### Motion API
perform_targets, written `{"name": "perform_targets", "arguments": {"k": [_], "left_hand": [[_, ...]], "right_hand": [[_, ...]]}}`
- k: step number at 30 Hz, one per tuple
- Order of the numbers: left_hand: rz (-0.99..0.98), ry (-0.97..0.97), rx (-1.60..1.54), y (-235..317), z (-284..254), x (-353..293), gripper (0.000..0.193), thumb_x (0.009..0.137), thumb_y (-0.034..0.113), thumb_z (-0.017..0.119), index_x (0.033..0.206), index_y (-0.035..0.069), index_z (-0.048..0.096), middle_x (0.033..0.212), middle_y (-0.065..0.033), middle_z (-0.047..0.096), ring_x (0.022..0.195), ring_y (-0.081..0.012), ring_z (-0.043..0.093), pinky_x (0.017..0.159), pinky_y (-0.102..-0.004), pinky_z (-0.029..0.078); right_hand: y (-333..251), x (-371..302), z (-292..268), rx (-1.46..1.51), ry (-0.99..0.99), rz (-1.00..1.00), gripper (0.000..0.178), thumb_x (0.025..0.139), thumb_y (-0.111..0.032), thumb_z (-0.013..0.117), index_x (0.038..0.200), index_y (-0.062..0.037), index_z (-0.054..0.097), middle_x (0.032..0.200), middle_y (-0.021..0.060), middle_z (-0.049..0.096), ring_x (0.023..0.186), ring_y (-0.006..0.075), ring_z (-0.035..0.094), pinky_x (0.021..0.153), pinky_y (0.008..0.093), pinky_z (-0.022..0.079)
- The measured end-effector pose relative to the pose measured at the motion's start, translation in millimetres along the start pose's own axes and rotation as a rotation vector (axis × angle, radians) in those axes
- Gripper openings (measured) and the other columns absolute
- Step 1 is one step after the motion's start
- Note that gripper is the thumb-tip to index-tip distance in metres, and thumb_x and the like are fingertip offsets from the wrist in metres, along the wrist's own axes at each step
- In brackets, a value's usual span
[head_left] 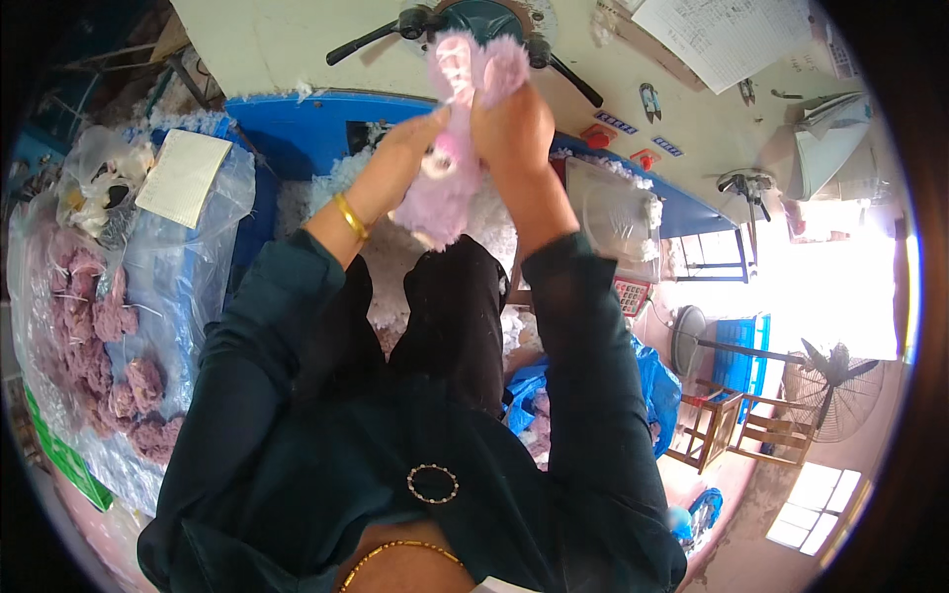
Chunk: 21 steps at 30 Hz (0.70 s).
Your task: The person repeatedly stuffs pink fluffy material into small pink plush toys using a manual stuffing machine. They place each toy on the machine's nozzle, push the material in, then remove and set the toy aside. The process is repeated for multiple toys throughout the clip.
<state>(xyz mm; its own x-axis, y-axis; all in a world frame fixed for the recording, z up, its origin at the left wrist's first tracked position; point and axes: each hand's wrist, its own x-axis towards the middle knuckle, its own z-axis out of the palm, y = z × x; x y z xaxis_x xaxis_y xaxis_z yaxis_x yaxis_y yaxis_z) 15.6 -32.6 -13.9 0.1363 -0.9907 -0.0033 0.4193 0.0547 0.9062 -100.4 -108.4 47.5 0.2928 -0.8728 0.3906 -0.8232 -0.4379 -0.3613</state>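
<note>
A lilac plush toy (440, 198) hangs between my two hands, in front of the machine at the table's edge. It has long fluffy ears, one with a paler pink inner side, and a small light-coloured face patch. My left hand (403, 163), below a gold bangle, is closed on the toy's side near the face. Closed around its upper part, just under the ears, is my right hand (514, 128). The fingertips of both hands are partly hidden by the toy and the hands themselves. Behind the ears stands a dark round machine part (484, 18) with black handles.
Lilac plush pieces (89, 326) lie on clear plastic at the left, near a lined notepad (185, 178). White stuffing (390, 282) covers the area around my knees. Red buttons (598, 136), small snips (649, 102) and papers (722, 35) are on the table. A standing fan (830, 395) is at right.
</note>
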Motion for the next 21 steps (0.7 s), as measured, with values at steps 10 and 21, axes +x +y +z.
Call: {"name": "perform_targets", "arguments": {"k": [10,21], "left_hand": [[-0.167,-0.195,-0.116,8,-11,-19,0.038,0.094,0.031,0.057,0.116,0.000,0.058,0.104,-0.0018,0.061,0.092,-0.0100,0.056,0.082,-0.0235,0.046],[0.739,0.031,1.255,4,12,-43,0.027,0.078,0.015,0.065,0.098,0.000,0.055,0.092,-0.0175,0.060,0.085,-0.0360,0.058,0.070,-0.0411,0.049]], "right_hand": [[20,-31,6,0.294,0.315,-0.305,0.034,0.083,-0.029,0.065,0.105,-0.0044,0.059,0.089,0.0152,0.066,0.075,0.0360,0.063,0.063,0.0394,0.052],[14,-53,5,0.378,0.436,-0.419,0.020,0.076,-0.005,0.066,0.094,-0.0056,0.060,0.082,0.0045,0.059,0.074,0.0151,0.057,0.065,0.0275,0.046]]}}
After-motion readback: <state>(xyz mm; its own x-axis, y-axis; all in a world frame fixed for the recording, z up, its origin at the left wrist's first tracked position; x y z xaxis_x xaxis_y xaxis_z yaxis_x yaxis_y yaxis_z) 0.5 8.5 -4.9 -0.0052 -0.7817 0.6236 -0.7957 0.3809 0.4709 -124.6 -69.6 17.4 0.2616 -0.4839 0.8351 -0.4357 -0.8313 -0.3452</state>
